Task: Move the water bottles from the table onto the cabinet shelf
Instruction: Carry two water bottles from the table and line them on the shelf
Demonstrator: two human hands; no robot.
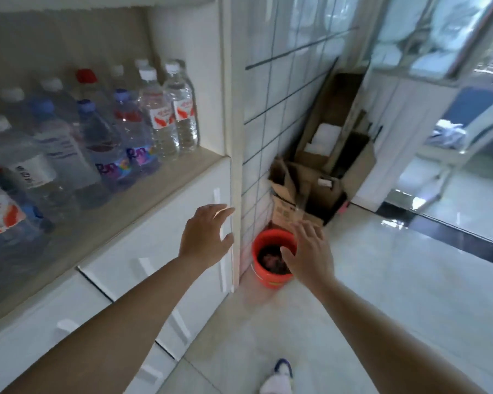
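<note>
Several water bottles (117, 129) stand packed on the cabinet shelf (154, 191) at the left, with white, blue and red caps. The two rightmost clear bottles (181, 109) carry red-and-white labels. My left hand (207, 236) hangs in front of the white cabinet doors below the shelf, fingers spread and holding nothing. Over the orange bucket, my right hand (308, 251) is also empty, its fingers loosely extended. The table is not in view.
An orange bucket (271, 275) with dark contents stands on the floor by the cabinet's corner. Cardboard boxes (322, 172) lean against the tiled wall behind it. A glass door (453, 166) lies to the right. My shoe (279, 376) shows on the pale tile floor.
</note>
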